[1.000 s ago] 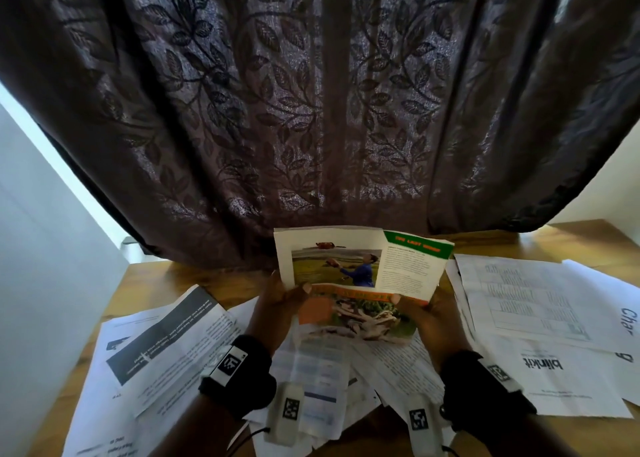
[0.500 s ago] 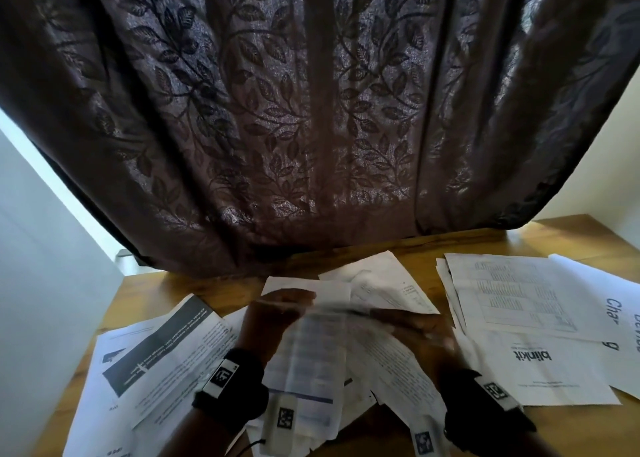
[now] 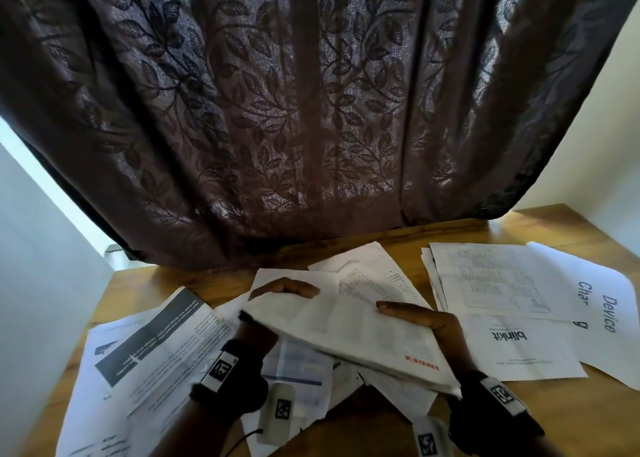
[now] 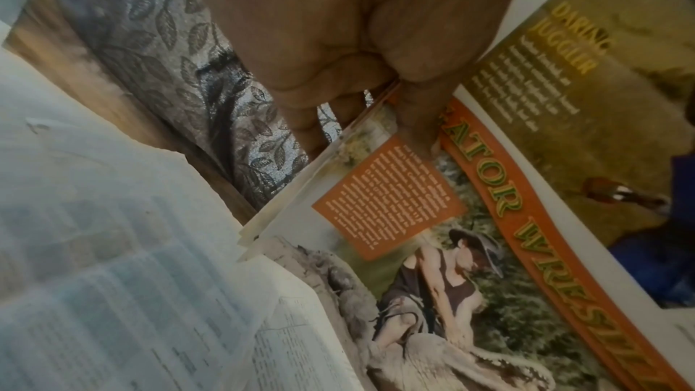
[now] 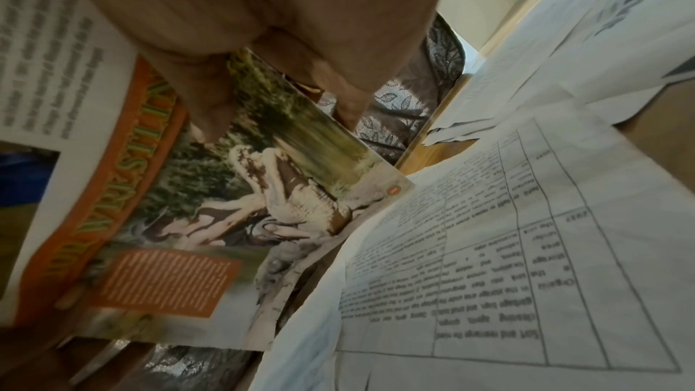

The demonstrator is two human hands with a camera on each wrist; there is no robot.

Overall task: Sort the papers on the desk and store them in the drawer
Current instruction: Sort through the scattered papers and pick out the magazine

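Note:
Both my hands hold one stack of pages (image 3: 346,332) low over the middle of the desk, its white back turned up. My left hand (image 3: 277,300) grips the left edge, fingers over the top. My right hand (image 3: 408,314) grips the right edge. On the stack's underside is a colour magazine page (image 4: 489,219) with an orange banner, and my left thumb (image 4: 417,130) presses on it. The right wrist view shows the same colour page (image 5: 188,204) pinched by my right hand (image 5: 263,40). Loose printed sheets (image 3: 298,370) lie beneath. No drawer is in view.
Sheets spread at the desk's left (image 3: 149,349) and right (image 3: 502,283), among them a "blinkit" sheet (image 3: 512,345) and a "Device Char" sheet (image 3: 599,304). The wooden desk (image 3: 540,224) meets a dark leaf-patterned curtain (image 3: 311,110) behind. A white wall stands at left.
The stack stood upright a second ago, colour page facing me. Both hands have tipped it forward and down, so its white back now faces up.

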